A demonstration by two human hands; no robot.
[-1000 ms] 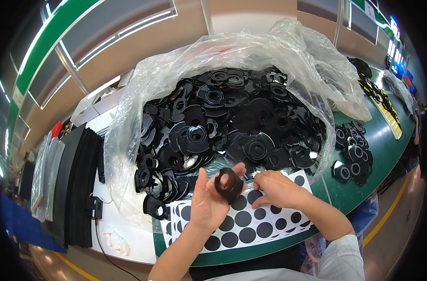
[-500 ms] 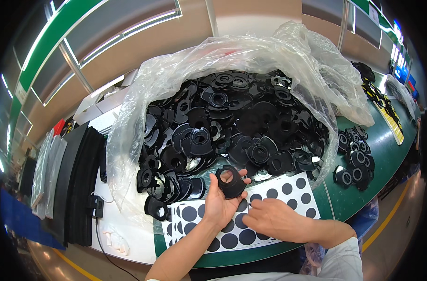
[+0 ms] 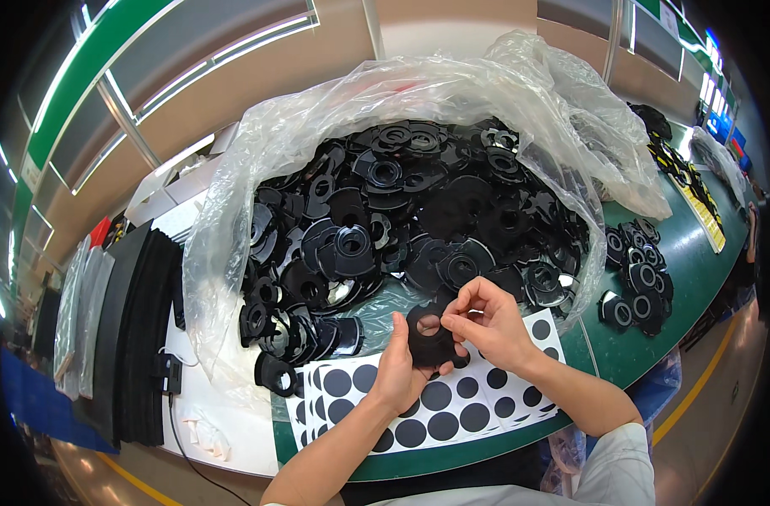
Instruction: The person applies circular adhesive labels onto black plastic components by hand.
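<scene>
A glossy green counter (image 3: 684,253) runs under everything here, its near edge bowed by the wide lens. Just above the sheets (image 3: 486,396), the left hand (image 3: 393,373) cradles a black ring-shaped part (image 3: 429,352), thumb on one side and fingers curled beneath. The right hand (image 3: 494,333) brings thumb and forefinger together at the rim of its hole; whether they pinch something thin, I cannot tell. A loose cradle could let the part twist under a sideways pull, and a careless fingertip could smudge or scratch its face. The paper could also slide if a wrist drags on it.

The part looks matt and dark, a round opening in a broader flared body. The sheets are smooth white, printed or set with flat black discs. Beyond, shiny curved pieces heap up (image 3: 351,244) inside crinkled, cloudy plastic (image 3: 300,114); tightly packed, they could rub.
</scene>
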